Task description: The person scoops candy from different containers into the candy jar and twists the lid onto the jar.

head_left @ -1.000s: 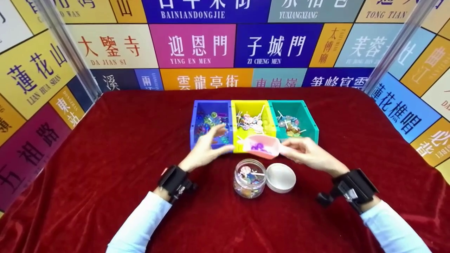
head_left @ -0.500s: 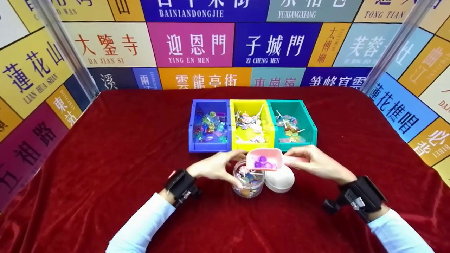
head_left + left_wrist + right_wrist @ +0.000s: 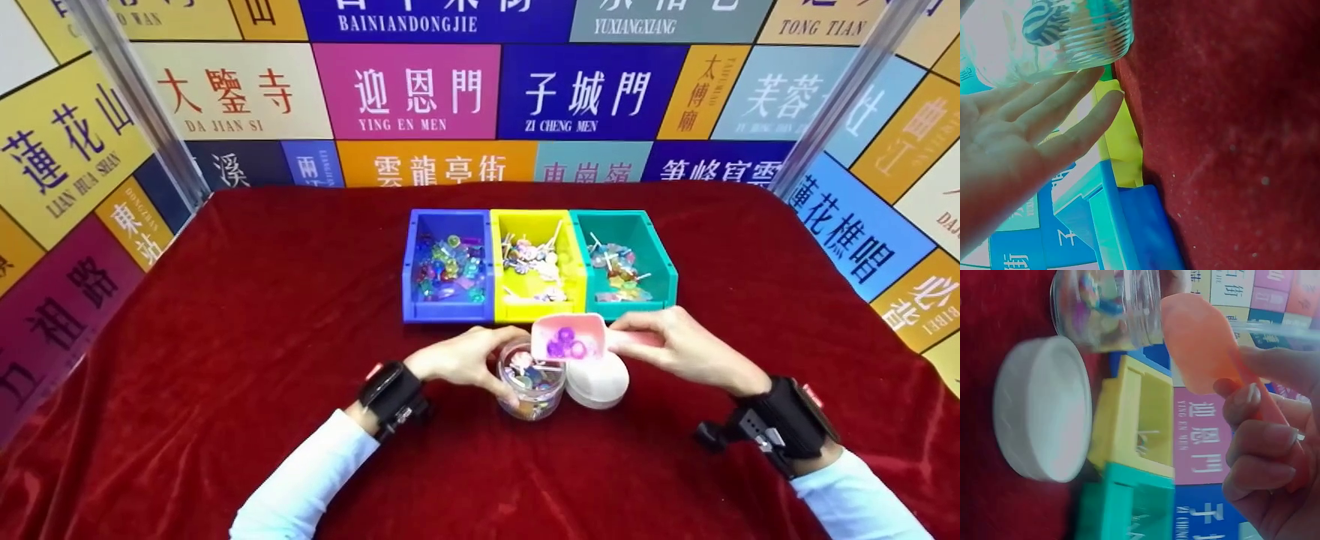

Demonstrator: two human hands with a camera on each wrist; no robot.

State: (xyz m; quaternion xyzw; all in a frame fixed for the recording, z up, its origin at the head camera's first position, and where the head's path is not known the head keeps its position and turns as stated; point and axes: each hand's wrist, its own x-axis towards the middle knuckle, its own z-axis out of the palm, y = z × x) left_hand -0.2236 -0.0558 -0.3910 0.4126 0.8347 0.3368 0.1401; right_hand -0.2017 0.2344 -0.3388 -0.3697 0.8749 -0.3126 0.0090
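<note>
My right hand [image 3: 671,345] grips the handle of a pink scoop [image 3: 1199,340], its fingers curled round it. Several purple beads [image 3: 566,343] lie in the scoop, which is held level over the right part of the jar's mouth. The clear jar [image 3: 534,401] stands on the cloth, partly filled with small candy-like charms, some on white sticks. My left hand [image 3: 466,361] holds the jar from its left side, thumb on the near wall and fingers behind it. Against the jar's right side rests a white lid [image 3: 1044,410], partly beneath the scoop in the head view.
Behind the jar, three joined bins stand in a row: blue [image 3: 448,311], yellow [image 3: 536,311] and teal [image 3: 664,281], each holding small trinkets. Dark red velvet [image 3: 300,285] covers the table. A wall of coloured signs [image 3: 420,94] and clear posts [image 3: 142,97] stands beyond.
The scoop of beads has come toward me from over the yellow bin to above the jar. My left hand has moved from the blue bin to the jar and taken hold of it.
</note>
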